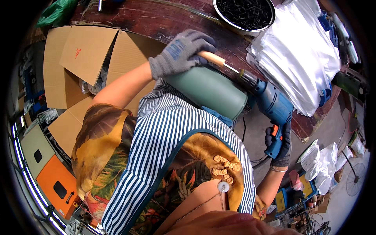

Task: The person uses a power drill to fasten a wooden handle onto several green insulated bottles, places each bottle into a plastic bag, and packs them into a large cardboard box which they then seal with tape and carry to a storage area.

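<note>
My right hand (pixel 282 147), in a dark grey glove, is wrapped round the grip of a blue power drill (pixel 274 102) with an orange trigger. The drill's chuck points up and left. A thin metal shaft (pixel 231 68) runs from the chuck to a light tan, rod-shaped handle (pixel 212 58). My left hand (pixel 182 53), in a grey glove, is closed around the other end of that handle, its fingers covering part of it. Just below it lies a large green cylinder (pixel 213 89) across my striped apron (pixel 164 129), between me and the table.
The dark red table (pixel 149 17) bears a metal bowl (pixel 216 9) of small black pieces and a pile of white plastic bags (pixel 295 55). An open cardboard box (pixel 84 51) stands at the left. A cord (pixel 244 131) hangs near the drill; a fan (pixel 354 178) stands far right.
</note>
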`<state>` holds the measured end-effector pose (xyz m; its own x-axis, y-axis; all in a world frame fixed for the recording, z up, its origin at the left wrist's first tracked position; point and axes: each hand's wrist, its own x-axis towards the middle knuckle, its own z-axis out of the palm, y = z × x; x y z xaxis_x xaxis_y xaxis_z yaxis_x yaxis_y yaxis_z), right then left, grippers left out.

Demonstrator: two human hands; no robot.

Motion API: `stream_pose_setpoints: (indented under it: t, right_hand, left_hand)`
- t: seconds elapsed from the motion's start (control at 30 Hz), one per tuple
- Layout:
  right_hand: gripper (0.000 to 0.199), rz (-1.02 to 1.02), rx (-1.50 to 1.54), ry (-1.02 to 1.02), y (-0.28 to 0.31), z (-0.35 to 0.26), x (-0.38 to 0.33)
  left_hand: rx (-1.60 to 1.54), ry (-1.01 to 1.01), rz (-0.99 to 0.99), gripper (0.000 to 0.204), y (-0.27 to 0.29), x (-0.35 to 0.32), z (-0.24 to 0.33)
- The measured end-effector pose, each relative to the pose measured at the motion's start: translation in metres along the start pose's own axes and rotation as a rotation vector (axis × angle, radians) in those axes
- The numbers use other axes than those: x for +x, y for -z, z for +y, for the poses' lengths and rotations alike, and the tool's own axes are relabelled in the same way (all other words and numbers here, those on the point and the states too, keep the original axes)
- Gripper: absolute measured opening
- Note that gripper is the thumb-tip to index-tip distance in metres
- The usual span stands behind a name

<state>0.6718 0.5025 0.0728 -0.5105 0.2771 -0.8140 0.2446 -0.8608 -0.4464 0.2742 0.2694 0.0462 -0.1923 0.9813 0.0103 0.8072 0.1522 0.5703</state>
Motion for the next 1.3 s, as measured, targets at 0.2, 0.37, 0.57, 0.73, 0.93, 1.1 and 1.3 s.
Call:
stream_pose_setpoints:
  t: [0.2,0.37,0.57,0.73,0.93,1.1,1.3]
  right_hand:
    - [0.069,-0.006,0.053,-0.08,-0.016,-0.011,0.01]
    - [0.07,-0.099,0.048,-0.131,0.0,-0.004,-0.007]
    - [0.077,-0.238,-0.035,-0.04,0.01,0.01,0.013]
    - [0.071,-0.294,-0.38,0.204,0.022,-0.005,0.043]
    - [0.051,-0.01,-0.464,0.359,0.068,-0.032,0.044]
    - [0.044,0.328,-0.654,0.674,0.131,-0.067,0.065]
    - [0.056,0.873,-1.497,0.996,0.091,-0.099,0.055]
  left_hand:
    - [-1.232,0.37,0.221,0.039,0.015,0.006,0.011]
    - [-1.074,0.436,0.155,0.031,0.012,-0.012,0.037]
    - [-0.974,0.412,0.21,0.032,-0.001,-0.015,0.033]
    - [-0.284,0.309,0.209,0.038,-0.004,-0.002,0.036]
    - [0.262,0.078,0.085,0.056,-0.017,-0.03,0.054]
    - [0.241,0.287,0.056,0.027,-0.014,-0.03,0.059]
    - [0.729,-0.026,0.006,0.025,0.051,0.021,0.084]
